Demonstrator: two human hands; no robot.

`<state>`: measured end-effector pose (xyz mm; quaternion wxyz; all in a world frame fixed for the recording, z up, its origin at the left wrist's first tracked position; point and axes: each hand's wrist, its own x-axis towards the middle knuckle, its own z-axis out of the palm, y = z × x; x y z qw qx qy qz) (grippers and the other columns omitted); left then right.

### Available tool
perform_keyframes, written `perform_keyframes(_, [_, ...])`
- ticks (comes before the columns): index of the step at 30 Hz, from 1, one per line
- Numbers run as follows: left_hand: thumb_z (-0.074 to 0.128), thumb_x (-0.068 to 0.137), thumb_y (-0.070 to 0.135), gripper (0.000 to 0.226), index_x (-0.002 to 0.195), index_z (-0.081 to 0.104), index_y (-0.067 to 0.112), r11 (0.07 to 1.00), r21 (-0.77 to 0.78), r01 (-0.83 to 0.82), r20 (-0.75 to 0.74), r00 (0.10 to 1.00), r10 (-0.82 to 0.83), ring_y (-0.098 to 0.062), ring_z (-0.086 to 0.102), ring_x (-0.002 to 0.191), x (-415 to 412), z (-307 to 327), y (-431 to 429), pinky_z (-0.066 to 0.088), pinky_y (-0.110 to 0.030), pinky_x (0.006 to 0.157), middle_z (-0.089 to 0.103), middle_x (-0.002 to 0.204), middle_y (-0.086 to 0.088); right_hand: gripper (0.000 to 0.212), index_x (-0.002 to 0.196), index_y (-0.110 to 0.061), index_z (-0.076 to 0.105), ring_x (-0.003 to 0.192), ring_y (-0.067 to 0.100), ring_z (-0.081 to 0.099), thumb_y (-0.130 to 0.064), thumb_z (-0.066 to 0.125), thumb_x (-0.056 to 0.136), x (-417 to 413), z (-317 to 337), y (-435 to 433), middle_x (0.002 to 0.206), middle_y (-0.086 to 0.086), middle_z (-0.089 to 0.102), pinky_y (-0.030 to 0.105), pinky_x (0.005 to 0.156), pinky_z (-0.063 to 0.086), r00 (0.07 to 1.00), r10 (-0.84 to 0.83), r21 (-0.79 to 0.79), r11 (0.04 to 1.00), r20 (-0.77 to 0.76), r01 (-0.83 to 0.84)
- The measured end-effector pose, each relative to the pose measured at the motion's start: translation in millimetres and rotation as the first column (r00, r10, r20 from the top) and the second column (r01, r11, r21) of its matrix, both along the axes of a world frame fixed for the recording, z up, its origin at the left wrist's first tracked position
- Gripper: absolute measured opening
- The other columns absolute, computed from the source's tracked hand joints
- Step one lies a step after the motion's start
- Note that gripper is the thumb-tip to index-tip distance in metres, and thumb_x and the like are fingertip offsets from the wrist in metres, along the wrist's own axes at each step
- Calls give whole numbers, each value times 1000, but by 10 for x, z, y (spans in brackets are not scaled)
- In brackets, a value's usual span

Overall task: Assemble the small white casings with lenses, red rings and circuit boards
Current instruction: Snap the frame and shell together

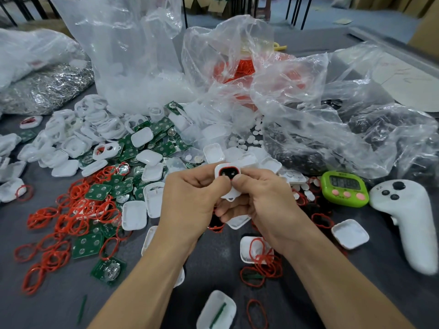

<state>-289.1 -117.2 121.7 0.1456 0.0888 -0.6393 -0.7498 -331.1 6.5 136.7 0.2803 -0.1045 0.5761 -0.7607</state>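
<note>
Both hands hold one small white casing at the middle of the view, above the table. A red ring lines its opening, and the inside looks dark. My left hand grips its left side with curled fingers. From the right, my right hand pinches it, with the thumb pressed at the opening's edge. Loose red rings lie in a heap at the left. Green circuit boards and white casing halves are scattered among them. Small white round lenses lie behind my hands.
Clear plastic bags of white, red and dark parts stand across the back. A bag of shiny metal bits is at the far left. A green timer and a white controller lie at the right. The grey table shows in front.
</note>
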Motion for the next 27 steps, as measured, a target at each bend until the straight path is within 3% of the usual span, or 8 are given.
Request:
perform_keyframes(3, [58, 89, -3, 28, 91, 82, 12, 999, -19, 40, 26, 999, -39, -12, 37, 41, -22, -9, -17, 37, -21, 42, 62, 58, 2, 35, 88, -2, 71, 56, 24, 69, -1, 41, 105, -21, 0, 10, 67, 18, 70, 30, 54, 59, 1000, -15, 31, 999, 24, 14])
perform_keyframes(6, [58, 87, 4, 28, 95, 81, 16, 991, -91, 99, 45, 994, -95, -11, 38, 48, -18, -3, -27, 36, -20, 47, 63, 61, 4, 35, 84, -2, 74, 61, 28, 71, -5, 46, 103, -54, 24, 39, 73, 24, 71, 34, 59, 63, 998, -19, 61, 998, 54, 15])
perform_keyframes(9, [57, 86, 12, 27, 99, 82, 16, 992, -19, 128, 57, 990, -126, -15, 37, 51, -16, 17, -36, 38, -24, 49, 62, 66, -3, 31, 92, 2, 72, 61, 29, 71, -6, 45, 105, -61, 42, 51, 77, 25, 72, 33, 57, 62, 998, -10, 50, 999, 56, 8])
perform_keyframes(12, [58, 85, 17, 28, 98, 83, 18, 994, 15, 109, 55, 992, -109, -18, 39, 51, -15, 31, -48, 41, -25, 48, 57, 61, -6, 30, 95, -1, 71, 61, 27, 72, -7, 44, 107, -36, 30, 39, 77, 22, 73, 31, 56, 61, 1000, -10, 56, 998, 13, 9])
perform_keyframes(18, [59, 85, 17, 27, 96, 83, 21, 996, -19, 88, 52, 995, -87, -18, 37, 50, -13, 44, -39, 37, -25, 47, 66, 66, -6, 29, 94, -5, 75, 66, 30, 73, -8, 48, 105, -37, 13, 52, 78, 23, 73, 34, 63, 63, 1000, -3, 14, 1000, 16, 2])
perform_keyframes(23, [70, 82, 22, 17, 89, 84, 18, 999, -33, -13, 38, 999, 15, -18, 34, 46, -19, 35, -29, 32, -22, 43, 56, 60, -9, 25, 81, -11, 79, 66, 29, 72, -5, 55, 80, -41, 14, 37, 77, 18, 73, 35, 64, 62, 997, 71, -32, 997, 38, -70])
perform_keyframes(27, [71, 79, 27, 17, 89, 84, 21, 996, -86, -34, 48, 998, 38, -22, 39, 56, -27, 5, -31, 36, -32, 51, 56, 62, -12, 30, 87, -9, 76, 67, 24, 72, 10, 53, 87, -59, -38, 34, 72, 8, 72, 31, 65, 62, 995, 91, 6, 996, -36, -91])
